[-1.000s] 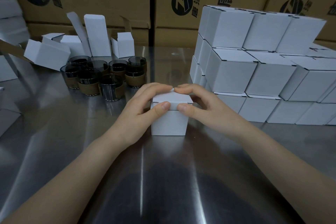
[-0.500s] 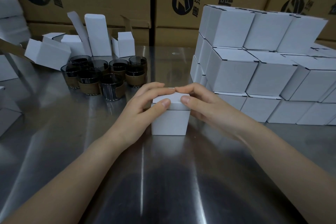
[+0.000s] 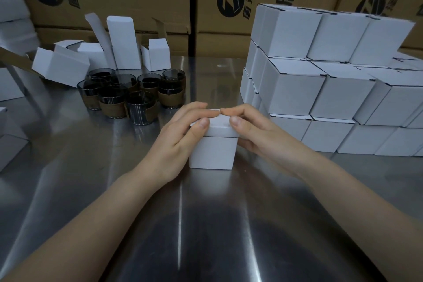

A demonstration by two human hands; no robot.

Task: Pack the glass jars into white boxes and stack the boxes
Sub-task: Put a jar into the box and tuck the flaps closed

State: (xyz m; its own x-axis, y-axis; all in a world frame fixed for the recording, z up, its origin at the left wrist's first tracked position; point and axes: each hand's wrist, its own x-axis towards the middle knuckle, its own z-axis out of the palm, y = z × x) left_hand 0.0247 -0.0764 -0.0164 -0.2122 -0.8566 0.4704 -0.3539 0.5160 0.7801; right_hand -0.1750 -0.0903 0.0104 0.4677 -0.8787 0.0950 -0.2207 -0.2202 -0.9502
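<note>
— What moved?
— Both thumbs [image 3: 203, 123] slid up from the front flap of the lid [image 3: 219, 126] to its top edge.
— And the right grip [image 3: 258, 131]?
— It drew in against the right side of the white box [image 3: 212, 155]. The lid's right edge looks slightly pulled in.

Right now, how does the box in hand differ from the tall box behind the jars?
The held box is squat, lid folded down; the tall box stands higher, flap raised. The left hand and right hand grip the held box; the tall box stands untouched. Both are white.
</note>
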